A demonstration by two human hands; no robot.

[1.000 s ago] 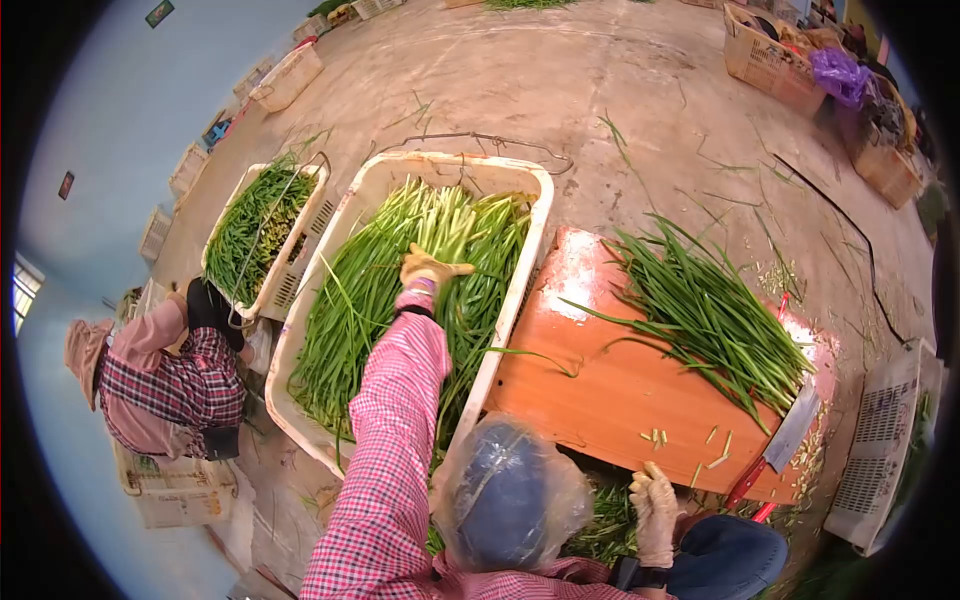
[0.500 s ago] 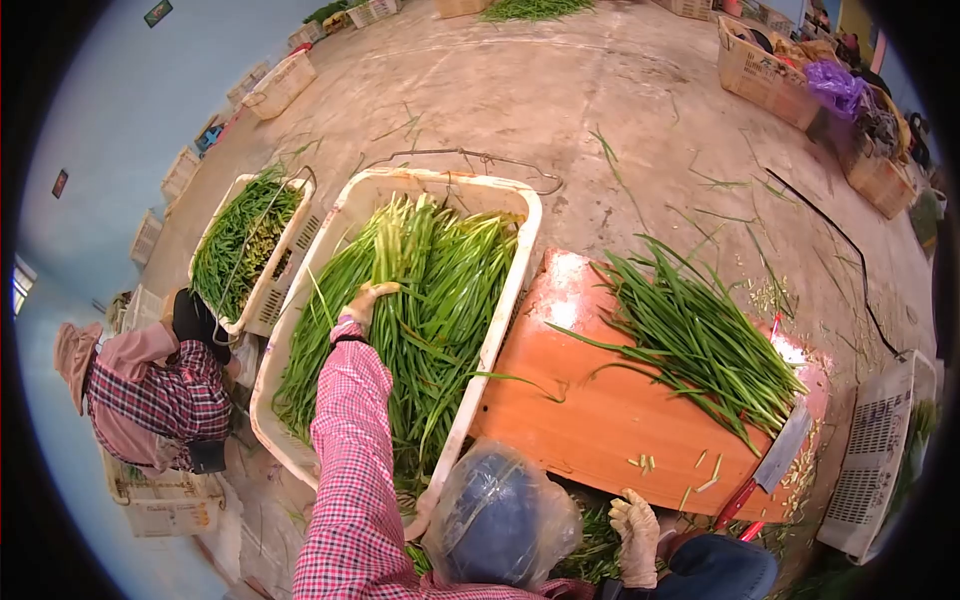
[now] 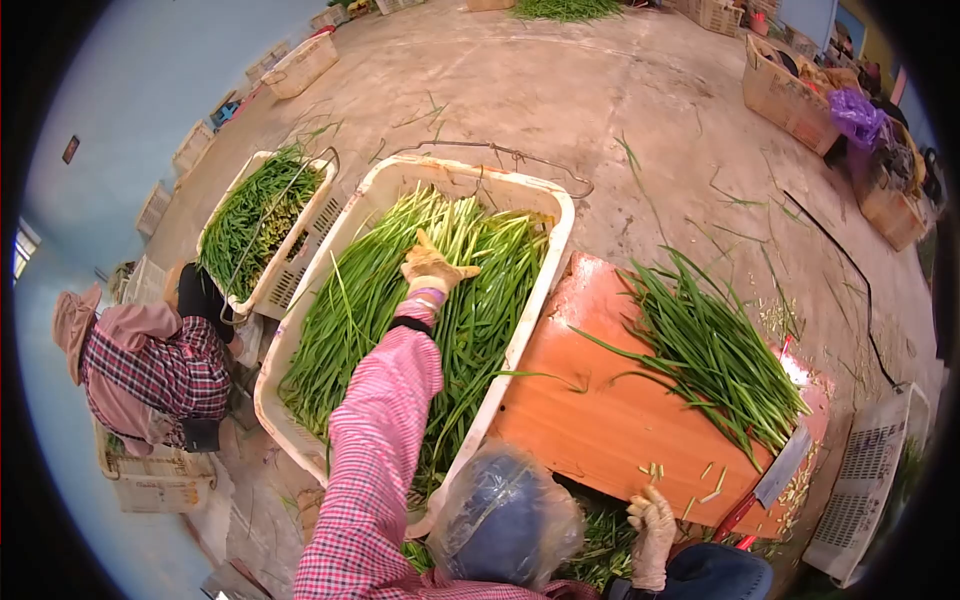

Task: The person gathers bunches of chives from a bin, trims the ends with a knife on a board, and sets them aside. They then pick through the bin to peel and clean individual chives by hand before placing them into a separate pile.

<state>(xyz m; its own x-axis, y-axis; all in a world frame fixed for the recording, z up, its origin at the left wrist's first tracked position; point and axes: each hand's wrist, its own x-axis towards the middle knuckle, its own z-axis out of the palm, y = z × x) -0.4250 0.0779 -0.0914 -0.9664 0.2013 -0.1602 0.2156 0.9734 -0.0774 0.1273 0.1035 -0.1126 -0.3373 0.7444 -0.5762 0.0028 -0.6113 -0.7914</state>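
Note:
My left hand (image 3: 437, 266), in a pale glove, lies on the long garlic chives (image 3: 390, 270) filling a large white plastic crate (image 3: 560, 240). Its fingers are spread, with none of the stalks gripped. My right hand (image 3: 653, 540), also gloved, is near the front edge of an orange board (image 3: 580, 430), fingers loosely bent and nothing visible in them. On the board lies a loose bundle of garlic chives (image 3: 710, 350), leaves pointing away. A knife (image 3: 780, 470) with a red handle rests by its stem ends, among cut stem pieces (image 3: 712, 488).
Another person (image 3: 150, 370) in a plaid top sits at the left beside a smaller crate of greens (image 3: 260, 225). A white crate (image 3: 870, 480) stands at the right. A wire handle (image 3: 500, 148) sticks out behind the big crate. Scattered leaves lie on the concrete floor (image 3: 560, 90).
My left hand has moved from the crate's left side toward its middle, and its fingers have spread. The right hand stays near the board's edge. The view has shifted slightly.

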